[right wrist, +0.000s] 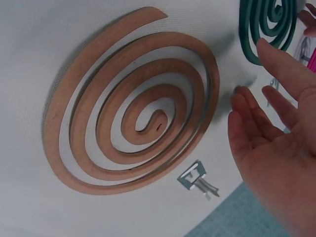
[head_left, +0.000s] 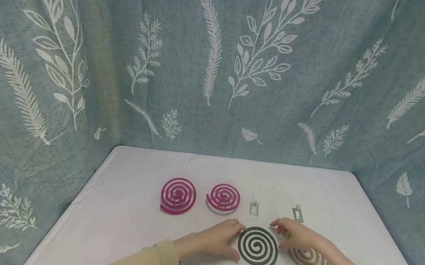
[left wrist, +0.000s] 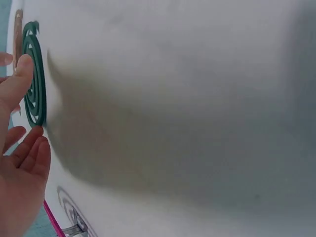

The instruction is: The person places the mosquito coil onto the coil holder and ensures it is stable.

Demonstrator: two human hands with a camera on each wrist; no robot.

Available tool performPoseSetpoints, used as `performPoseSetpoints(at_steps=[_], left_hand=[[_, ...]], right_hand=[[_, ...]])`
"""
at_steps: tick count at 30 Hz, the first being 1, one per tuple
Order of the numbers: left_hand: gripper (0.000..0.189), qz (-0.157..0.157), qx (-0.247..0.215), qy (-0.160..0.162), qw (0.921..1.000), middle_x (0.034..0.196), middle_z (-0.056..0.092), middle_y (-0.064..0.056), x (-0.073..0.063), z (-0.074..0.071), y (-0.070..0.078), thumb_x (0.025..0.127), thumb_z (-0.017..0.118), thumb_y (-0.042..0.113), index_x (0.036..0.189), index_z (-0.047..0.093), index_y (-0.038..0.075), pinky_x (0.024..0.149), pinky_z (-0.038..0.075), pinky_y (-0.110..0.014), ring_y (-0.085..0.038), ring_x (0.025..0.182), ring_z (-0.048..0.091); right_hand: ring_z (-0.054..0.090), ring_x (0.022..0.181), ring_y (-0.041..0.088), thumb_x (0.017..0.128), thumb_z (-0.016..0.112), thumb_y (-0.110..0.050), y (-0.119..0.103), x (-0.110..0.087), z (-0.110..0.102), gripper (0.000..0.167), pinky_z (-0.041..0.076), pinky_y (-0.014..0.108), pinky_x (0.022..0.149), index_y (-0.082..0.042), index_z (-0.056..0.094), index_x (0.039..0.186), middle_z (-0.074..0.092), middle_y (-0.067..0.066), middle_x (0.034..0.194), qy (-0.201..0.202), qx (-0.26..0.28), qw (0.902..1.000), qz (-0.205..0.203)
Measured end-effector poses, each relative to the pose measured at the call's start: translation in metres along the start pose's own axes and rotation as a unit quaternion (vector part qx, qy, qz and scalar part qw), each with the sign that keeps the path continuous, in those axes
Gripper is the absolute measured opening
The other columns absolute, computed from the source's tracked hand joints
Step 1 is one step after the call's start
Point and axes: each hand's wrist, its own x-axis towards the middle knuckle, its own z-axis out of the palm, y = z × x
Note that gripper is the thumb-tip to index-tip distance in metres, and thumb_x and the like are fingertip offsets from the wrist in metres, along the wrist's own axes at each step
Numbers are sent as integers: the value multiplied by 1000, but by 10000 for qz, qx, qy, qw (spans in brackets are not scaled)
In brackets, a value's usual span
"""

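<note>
Fingers (head_left: 240, 227) of both hands (head_left: 221, 238) (head_left: 298, 234), loosely parted, flank the green spiral (head_left: 257, 247).

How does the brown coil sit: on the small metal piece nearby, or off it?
Off: the right wrist view shows the brown coil flat on the white table, the small metal piece lying apart beside it.

From my station I see a white surface (head_left: 135, 176) with rounded rear corners. Nearer its right edge a brown coil (right wrist: 158, 126) lies flat; two small metal stands (head_left: 254, 203) (right wrist: 200, 168) sit farther back. Left of them are two magenta coils (head_left: 177, 196) (head_left: 224, 196).
</note>
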Motion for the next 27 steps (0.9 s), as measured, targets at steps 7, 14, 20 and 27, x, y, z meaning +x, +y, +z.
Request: performPoseSetpoints(at_steps=[7, 14, 20, 27], left_hand=[[74, 60, 497, -192, 9986, 109, 55, 4, 10, 1, -1, 70, 78, 42, 130, 50, 9, 95, 43, -15, -2, 101, 51], [73, -56, 309, -219, 9993, 106, 55, 5, 15, 3, -2, 68, 81, 41, 127, 51, 9, 94, 44, -15, -1, 98, 51], [73, -185, 271, -201, 9993, 104, 55, 6, 22, 5, -4, 66, 81, 43, 124, 52, 10, 92, 45, -15, 0, 95, 50], [63, -473, 344, 59, 9983, 93, 56, 5, 25, 3, -7, 67, 83, 38, 116, 57, 7, 79, 46, -13, 0, 81, 47]], right_hand=[[58, 103, 32, 61, 82, -11, 1, 1, 3, 68, 49, 52, 90, -8, 57, 124, 61, 6, 107, -47, -161, 9999, 41], [59, 103, 31, 56, 84, -12, 4, 2, 7, 73, 50, 50, 89, -9, 57, 124, 59, 2, 105, -131, -531, 9982, -229], [60, 102, 29, 54, 85, -13, 4, 4, 10, 73, 51, 49, 89, -11, 58, 122, 57, -1, 104, -79, -735, 9967, -332], [59, 105, 28, 54, 85, -16, 6, 6, 14, 70, 49, 48, 94, -9, 61, 118, 57, -4, 103, 56, -795, 9964, -300]])
